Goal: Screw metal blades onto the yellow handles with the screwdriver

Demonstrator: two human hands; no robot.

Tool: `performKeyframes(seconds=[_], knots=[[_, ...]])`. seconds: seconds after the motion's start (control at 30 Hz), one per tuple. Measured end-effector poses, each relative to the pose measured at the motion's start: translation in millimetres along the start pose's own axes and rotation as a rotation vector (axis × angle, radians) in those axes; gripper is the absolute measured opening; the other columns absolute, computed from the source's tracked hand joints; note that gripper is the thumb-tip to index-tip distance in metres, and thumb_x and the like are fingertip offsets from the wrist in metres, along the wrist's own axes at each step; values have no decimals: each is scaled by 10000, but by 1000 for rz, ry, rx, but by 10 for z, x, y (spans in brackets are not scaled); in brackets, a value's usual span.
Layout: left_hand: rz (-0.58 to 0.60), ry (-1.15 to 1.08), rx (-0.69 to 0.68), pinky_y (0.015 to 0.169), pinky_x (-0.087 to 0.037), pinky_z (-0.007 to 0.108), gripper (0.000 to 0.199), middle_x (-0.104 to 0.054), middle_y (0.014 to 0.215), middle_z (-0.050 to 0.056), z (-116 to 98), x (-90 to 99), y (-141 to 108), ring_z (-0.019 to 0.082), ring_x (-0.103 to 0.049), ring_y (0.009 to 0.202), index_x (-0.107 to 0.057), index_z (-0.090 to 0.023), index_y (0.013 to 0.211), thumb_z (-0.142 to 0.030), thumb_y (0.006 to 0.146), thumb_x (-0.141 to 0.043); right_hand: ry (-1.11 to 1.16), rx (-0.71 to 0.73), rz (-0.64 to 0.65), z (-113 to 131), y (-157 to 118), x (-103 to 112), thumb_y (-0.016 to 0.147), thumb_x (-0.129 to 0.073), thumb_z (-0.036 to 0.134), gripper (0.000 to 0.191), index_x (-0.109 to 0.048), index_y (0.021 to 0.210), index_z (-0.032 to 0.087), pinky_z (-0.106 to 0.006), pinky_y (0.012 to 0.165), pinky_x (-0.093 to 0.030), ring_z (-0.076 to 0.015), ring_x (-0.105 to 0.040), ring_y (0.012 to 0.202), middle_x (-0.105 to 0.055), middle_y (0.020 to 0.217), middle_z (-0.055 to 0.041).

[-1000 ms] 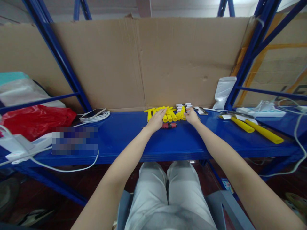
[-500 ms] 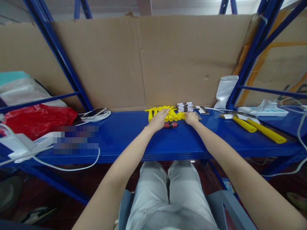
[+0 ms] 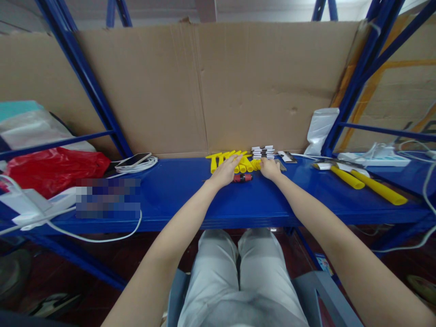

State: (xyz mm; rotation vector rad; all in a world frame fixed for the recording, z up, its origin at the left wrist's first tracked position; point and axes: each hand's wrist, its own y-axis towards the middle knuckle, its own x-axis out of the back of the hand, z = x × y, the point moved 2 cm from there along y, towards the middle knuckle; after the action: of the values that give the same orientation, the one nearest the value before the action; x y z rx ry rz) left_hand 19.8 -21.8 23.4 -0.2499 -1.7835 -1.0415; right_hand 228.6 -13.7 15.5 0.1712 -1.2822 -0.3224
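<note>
My left hand (image 3: pixel 226 172) lies flat with its fingers stretched out over a row of yellow T-shaped plastic handles (image 3: pixel 242 167), covering some of them. My right hand (image 3: pixel 270 168) is closed, its fingertips against a small row of round yellow pieces (image 3: pixel 256 164). What those fingers grip, if anything, is hidden. Just in front of the handles lies a red and black screwdriver (image 3: pixel 242 178), partly behind my left hand. Behind the yellow pieces is a stack of white and black blade-like strips (image 3: pixel 263 151). A flat grey piece (image 3: pixel 281 165) shows beside my right hand.
Two yellow-handled tools (image 3: pixel 368 184) lie at the right, near a white power strip (image 3: pixel 374 159). A white pouch (image 3: pixel 320 131) leans on the blue rack post. At the left are a red bag (image 3: pixel 57 170) and a phone with a coiled white cable (image 3: pixel 138 161). Cardboard (image 3: pixel 204 91) stands behind.
My right hand has shifted slightly left and up along the round yellow pieces, showing more of the flat grey piece. My left hand stays in place.
</note>
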Motion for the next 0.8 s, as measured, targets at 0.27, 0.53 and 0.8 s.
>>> performKeyframes(seconds=[0.27,0.53,0.8], knots=[[-32,-62,-48,1155,-339,495,768,-435,1530,117,31,-11,0,249,-379,1430,-346,-214,1494,-31,768,-518,960,160,90,262,-116,-4,919,-498,324,431,-460,1314,155,-261,566,-485,-151,-619,575,-677,680,-6],[29,-1,82,1145,-363,448,755,-426,1536,126,-64,56,-14,250,-376,1432,-357,-187,1487,-52,771,-554,1264,3,60,341,-194,96,770,-573,138,386,-516,1148,195,-155,385,-304,-65,-414,364,-552,525,92],[66,27,119,1115,-396,434,616,-515,1470,120,-89,133,-40,260,-478,1358,-394,-197,1479,-175,878,-522,1304,-292,-208,-5,-33,231,771,-514,114,383,-469,1143,196,-155,365,-279,-71,-377,355,-487,523,107]])
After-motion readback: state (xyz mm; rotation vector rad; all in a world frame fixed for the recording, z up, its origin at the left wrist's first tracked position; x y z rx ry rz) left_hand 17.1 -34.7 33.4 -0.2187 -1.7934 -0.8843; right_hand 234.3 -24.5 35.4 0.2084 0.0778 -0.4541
